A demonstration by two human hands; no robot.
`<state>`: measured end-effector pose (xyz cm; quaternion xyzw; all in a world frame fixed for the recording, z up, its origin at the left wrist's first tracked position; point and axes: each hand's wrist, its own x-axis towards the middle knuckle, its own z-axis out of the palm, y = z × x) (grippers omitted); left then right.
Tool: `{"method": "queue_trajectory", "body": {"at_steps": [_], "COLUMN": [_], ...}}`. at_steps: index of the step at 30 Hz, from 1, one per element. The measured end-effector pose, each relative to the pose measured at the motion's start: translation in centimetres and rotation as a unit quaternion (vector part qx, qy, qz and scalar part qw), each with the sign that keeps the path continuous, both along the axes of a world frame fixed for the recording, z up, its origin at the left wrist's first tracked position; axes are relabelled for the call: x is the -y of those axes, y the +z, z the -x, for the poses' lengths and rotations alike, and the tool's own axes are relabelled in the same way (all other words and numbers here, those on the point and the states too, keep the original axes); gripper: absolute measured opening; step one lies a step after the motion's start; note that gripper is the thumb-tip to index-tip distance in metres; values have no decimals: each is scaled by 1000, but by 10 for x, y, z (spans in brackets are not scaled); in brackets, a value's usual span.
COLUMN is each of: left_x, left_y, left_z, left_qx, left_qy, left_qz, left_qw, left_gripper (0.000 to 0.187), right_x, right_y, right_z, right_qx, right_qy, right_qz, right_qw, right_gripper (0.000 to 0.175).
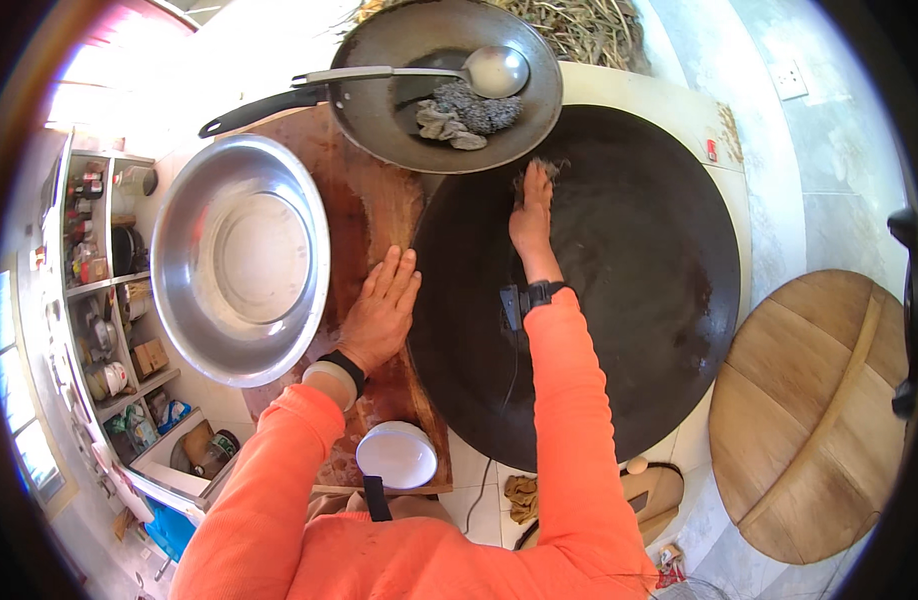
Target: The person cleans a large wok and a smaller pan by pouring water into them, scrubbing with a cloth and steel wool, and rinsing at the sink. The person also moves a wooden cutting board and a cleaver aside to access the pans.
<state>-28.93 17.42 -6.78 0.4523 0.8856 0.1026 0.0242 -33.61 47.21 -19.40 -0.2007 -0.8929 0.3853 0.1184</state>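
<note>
My right hand [532,210] reaches into a large dark wok [624,315] set in the stove top. Its fingers press a frayed scouring pad [552,166] against the far wall; the palm hides most of the pad. Liquid appears to lie in the wok's bottom. My left hand [380,311] rests flat on a reddish wooden board [387,202], beside the wok's left rim, holding nothing. Beyond the right hand, a smaller long-handled wok [369,112] overlaps the big wok's far edge. Inside it are a metal ladle [496,71], a steel wool scrubber [477,106] and a crumpled cloth [447,126].
A wide steel basin [181,300] and a white bowl [396,454] stand on the board. At the right is a round wooden lid [804,420]. An egg [636,465] and brown cloth [521,496] lie near the wok's front edge. Shelves [113,281] stand at the left.
</note>
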Motion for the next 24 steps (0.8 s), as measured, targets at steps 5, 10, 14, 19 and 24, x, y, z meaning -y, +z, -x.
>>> {"method": "queue_trajectory", "body": {"at_steps": [5,10,14,19,24], "left_x": [3,2,-15,-55,-74], "left_y": [1,7,33,88,108], "left_z": [-1,-3,-17,14,136], "left_qx": [7,13,50,33,-116], "left_qy": [-5,-9,37,6,98], "left_qz": [-11,-32,-50,-155,-100], "left_qw": [1000,999,997,987,983], "left_gripper": [49,51,57,56,56], "right_x": [77,133,103,10,-52], "right_y": [12,59,76,39,-11], "right_z": [-76,-184,-283,-338,-306], "right_qx": [71,198,318,481,465], "right_qy": [113,190,259,242,11], "right_qz": [41,74,14,-157,-82], "right_qw": [990,959,912,828,882], "right_gripper": [82,80,85,78,66]}}
